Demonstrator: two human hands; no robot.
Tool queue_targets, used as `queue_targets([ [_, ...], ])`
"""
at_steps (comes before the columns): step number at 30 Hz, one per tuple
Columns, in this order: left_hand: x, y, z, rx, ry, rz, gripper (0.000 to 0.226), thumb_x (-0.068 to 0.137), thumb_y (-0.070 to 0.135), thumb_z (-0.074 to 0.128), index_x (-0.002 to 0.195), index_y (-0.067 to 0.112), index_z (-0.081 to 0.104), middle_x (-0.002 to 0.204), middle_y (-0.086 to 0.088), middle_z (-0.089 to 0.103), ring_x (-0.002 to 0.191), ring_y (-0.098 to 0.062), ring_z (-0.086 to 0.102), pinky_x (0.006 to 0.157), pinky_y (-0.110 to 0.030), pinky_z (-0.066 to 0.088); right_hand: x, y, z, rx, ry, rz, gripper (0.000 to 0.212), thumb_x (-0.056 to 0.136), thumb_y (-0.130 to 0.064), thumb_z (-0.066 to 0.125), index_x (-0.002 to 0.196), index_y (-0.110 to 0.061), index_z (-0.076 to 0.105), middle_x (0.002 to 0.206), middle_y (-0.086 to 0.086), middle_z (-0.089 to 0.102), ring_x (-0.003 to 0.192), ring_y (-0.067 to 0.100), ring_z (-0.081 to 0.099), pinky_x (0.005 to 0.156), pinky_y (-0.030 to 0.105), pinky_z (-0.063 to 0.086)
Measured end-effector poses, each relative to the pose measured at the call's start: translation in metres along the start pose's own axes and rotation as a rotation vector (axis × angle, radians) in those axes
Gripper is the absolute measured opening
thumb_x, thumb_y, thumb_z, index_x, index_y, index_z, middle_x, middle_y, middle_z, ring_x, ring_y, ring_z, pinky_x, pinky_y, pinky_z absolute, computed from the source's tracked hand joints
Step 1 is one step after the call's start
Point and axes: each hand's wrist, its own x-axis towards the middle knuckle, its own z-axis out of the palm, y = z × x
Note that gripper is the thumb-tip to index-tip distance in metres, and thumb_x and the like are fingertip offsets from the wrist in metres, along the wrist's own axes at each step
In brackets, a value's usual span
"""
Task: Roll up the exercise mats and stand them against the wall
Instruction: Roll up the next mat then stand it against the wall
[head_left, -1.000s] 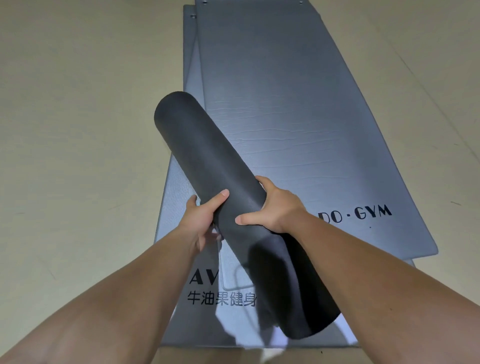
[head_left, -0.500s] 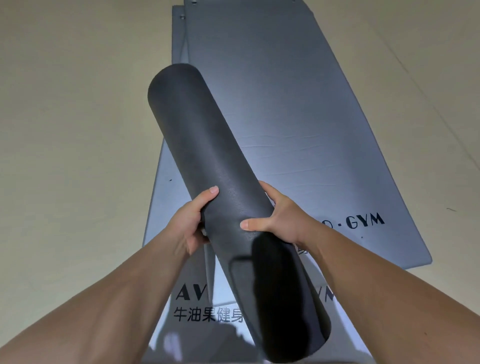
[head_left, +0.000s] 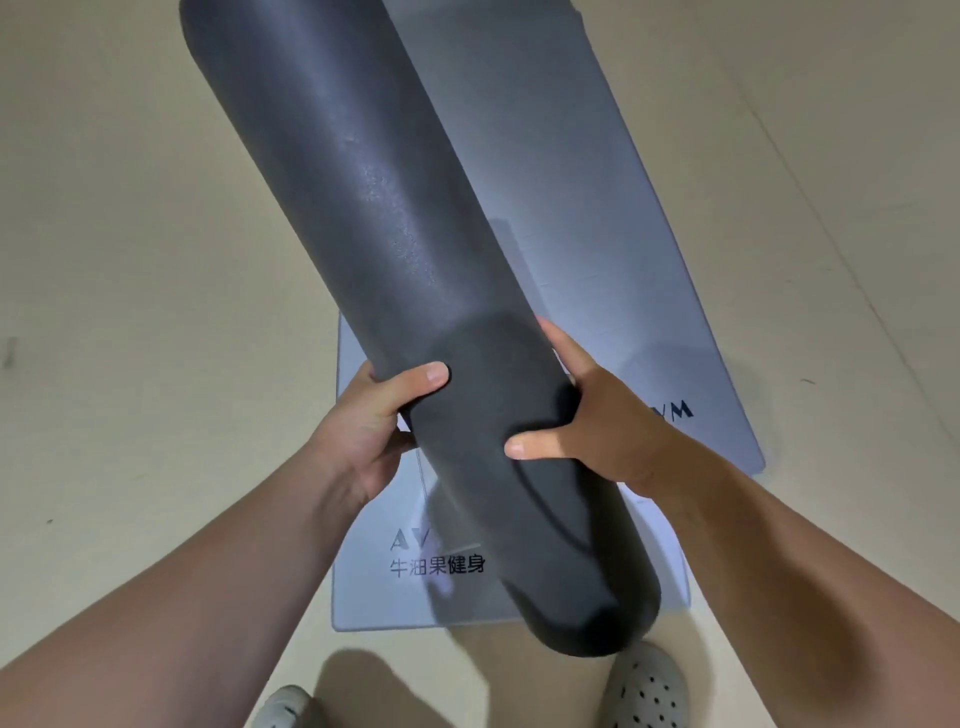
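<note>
Rolled mat (head_left: 374, 249): dark, lifted, running diagonally from upper left to bottom centre.
Left hand (head_left: 366, 431): curled round its lower part.
Right hand (head_left: 597, 431): gripping opposite side.
Flat mats (head_left: 597, 249): on floor (head_left: 130, 260).

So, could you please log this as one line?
rolled mat: aloft, tilted | left hand: gripping | right hand: gripping | flat mats: on floor
</note>
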Motion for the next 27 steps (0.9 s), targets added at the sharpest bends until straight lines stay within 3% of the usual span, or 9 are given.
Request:
queue_targets([
  [2,-0.032,0.032,0.019,0.007,0.002,-0.020,0.076,0.057,0.039,0.083,0.129,0.023,0.066,0.125,0.002,0.073,0.113,-0.018,0.069,0.086,-0.040,0.056,-0.032,-0.039,-0.009,-0.013,0.014,0.033,0.109,0.066,-0.021,0.098,0.149,-0.057,0.037,0.135,-0.021,0.065,0.123,0.012,0.066,0.105,0.044,0.055],
  [5,-0.089,0.092,0.051,-0.004,0.011,-0.066,0.078,0.056,0.038,0.084,0.130,0.022,0.066,0.126,0.001,0.073,0.116,-0.022,0.068,0.086,-0.041,0.054,-0.082,-0.104,-0.029,-0.073,0.034,0.028,0.118,0.059,-0.055,0.098,0.153,-0.062,0.027,0.146,-0.029,0.054,0.135,0.012,0.057,0.113,0.050,0.048],
  [9,-0.180,0.188,0.088,0.006,0.043,-0.111,0.076,0.053,0.041,0.084,0.125,0.025,0.068,0.123,0.000,0.074,0.112,-0.022,0.070,0.087,-0.043,0.055,-0.157,-0.204,-0.048,0.064,0.004,0.094,0.111,0.073,-0.027,0.096,0.155,-0.058,0.028,0.137,-0.036,0.057,0.121,-0.006,0.061,0.104,0.030,0.055],
  [11,-0.226,0.237,0.098,-0.003,0.067,-0.120,0.071,0.051,0.044,0.083,0.119,0.027,0.070,0.121,0.000,0.075,0.105,-0.020,0.072,0.086,-0.041,0.054,-0.191,-0.259,-0.053,0.095,-0.019,0.083,0.110,0.074,-0.026,0.096,0.153,-0.060,0.029,0.133,-0.037,0.058,0.112,-0.011,0.063,0.087,0.015,0.057],
  [13,-0.270,0.281,0.103,-0.010,0.099,-0.125,0.074,0.050,0.047,0.083,0.120,0.027,0.070,0.122,0.000,0.075,0.103,-0.019,0.071,0.085,-0.041,0.051,-0.219,-0.316,-0.056,0.114,-0.030,0.062,0.107,0.074,-0.024,0.095,0.151,-0.062,0.032,0.131,-0.038,0.059,0.109,-0.013,0.064,0.082,0.011,0.055],
  [15,-0.310,0.318,0.106,-0.025,0.117,-0.118,0.080,0.050,0.050,0.083,0.125,0.027,0.069,0.121,0.003,0.075,0.104,-0.017,0.071,0.083,-0.040,0.053,-0.244,-0.369,-0.054,0.117,-0.053,0.023,0.100,0.077,-0.018,0.092,0.150,-0.059,0.037,0.130,-0.034,0.063,0.111,-0.009,0.066,0.084,0.013,0.056],
  [19,-0.370,0.369,0.096,-0.102,0.169,-0.059,0.079,0.047,0.049,0.083,0.121,0.027,0.070,0.116,0.006,0.076,0.098,-0.014,0.073,0.071,-0.036,0.058,-0.272,-0.450,-0.040,0.119,-0.136,-0.052,0.091,0.081,-0.003,0.085,0.145,-0.055,0.046,0.132,-0.016,0.070,0.117,0.014,0.071,0.098,0.039,0.059],
  [21,-0.386,0.388,0.079,-0.143,0.167,-0.004,0.078,0.048,0.047,0.083,0.123,0.027,0.069,0.118,0.006,0.076,0.099,-0.012,0.073,0.066,-0.034,0.059,-0.271,-0.482,-0.026,0.093,-0.142,-0.067,0.093,0.079,-0.005,0.087,0.143,-0.058,0.046,0.132,-0.018,0.069,0.119,0.014,0.070,0.103,0.043,0.057],
  [27,-0.395,0.445,-0.019,-0.200,0.154,0.167,0.077,0.052,0.041,0.083,0.126,0.027,0.067,0.122,0.007,0.074,0.114,-0.017,0.070,0.095,-0.047,0.054,-0.220,-0.569,0.048,0.000,-0.165,-0.137,0.101,0.081,0.000,0.085,0.154,-0.050,0.037,0.138,-0.022,0.064,0.126,0.008,0.065,0.107,0.040,0.053],
])
